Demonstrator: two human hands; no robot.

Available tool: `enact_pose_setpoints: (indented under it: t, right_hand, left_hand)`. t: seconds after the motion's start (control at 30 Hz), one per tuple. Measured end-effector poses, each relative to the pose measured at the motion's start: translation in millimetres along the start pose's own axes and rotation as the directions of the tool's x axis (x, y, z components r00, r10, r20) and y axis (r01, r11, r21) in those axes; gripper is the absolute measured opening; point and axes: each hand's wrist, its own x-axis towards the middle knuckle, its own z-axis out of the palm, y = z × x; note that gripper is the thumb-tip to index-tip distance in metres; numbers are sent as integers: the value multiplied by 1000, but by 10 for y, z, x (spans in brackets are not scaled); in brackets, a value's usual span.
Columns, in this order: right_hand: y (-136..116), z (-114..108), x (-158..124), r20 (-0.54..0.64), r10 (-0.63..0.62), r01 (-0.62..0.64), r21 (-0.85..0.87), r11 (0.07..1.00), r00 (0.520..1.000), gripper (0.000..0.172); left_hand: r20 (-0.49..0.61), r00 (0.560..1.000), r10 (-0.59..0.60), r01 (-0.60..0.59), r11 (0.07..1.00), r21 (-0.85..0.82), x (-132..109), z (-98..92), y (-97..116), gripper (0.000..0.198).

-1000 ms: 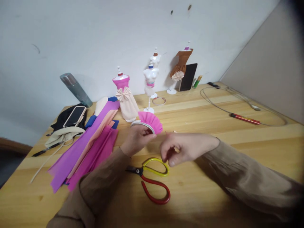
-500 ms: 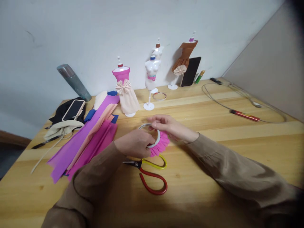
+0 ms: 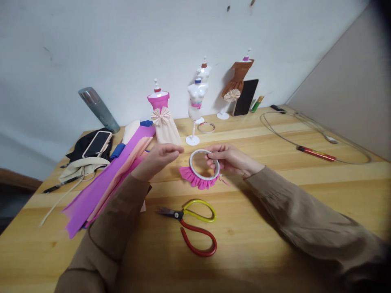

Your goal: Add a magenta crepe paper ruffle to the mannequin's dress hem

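Above the middle of the counter (image 3: 259,248), the right hand (image 3: 210,156) is closed in a pinch on the far right side of a pale ring (image 3: 190,163), thumb against fingers. From where I stand, a pink frill (image 3: 199,182) fans out mainly around the ring's near and left edge, and gripping the far side seems meant to keep those folds uncrushed and in plain sight. Just left of the ring, apart from it, the left hand (image 3: 157,158) hangs with fingers drawn in and thumb near the index finger; I can't tell whether anything thin sits between the tips. Scissors (image 3: 178,215) lie nearer the person, handles spread, blades pointing left, probably there to be handy. Cloth strips (image 3: 105,179) lie beyond the left sleeve (image 3: 106,236), presumably put aside so they don't tangle with the work. Along the back stand a pink-topped dress form (image 3: 159,103) and a brown-clad dress form (image 3: 240,75), likely kept there so elbows won't topple them.
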Motion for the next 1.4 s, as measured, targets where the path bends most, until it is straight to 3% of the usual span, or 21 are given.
enact_pose_setpoints:
  t: [0.2, 0.4, 0.53, 0.6, 1.03, 1.23, 1.4]
  right_hand:
    - [13, -14, 23, -29, 24, -23, 56, 998, 999, 7]
    - [67, 38, 43, -66, 30, -25, 80, 997, 997, 10]
    - [111, 87, 54, -115, 14, -2, 103, 995, 993, 15]
    - [122, 103, 56, -132, 14, 1, 111, 994, 991, 16]
    - [126, 146, 50, -222, 24, 4, 126, 992, 975, 23]
    - [113, 154, 50, -249, 40, -10, 122, 993, 968, 26]
    - [128, 149, 53, -246, 48, -20, 113, 993, 968, 22]
  left_hand:
    - [198, 979, -53, 67, 995, -69, 2, 208, -238, 11]
    - [79, 991, -110, 105, 993, 61, 32, 150, -281, 10]
    - [247, 950, -190, 177, 982, 73, 31, 134, -260, 18]
    - [281, 940, -193, 180, 981, 71, 22, 162, -265, 19]
    - [281, 949, -147, 96, 978, 188, 20, 198, -324, 19]
    - [264, 962, -75, 10, 971, 239, 11, 189, -282, 31]
    - [276, 950, -146, 103, 981, 165, 1, 233, -309, 26]
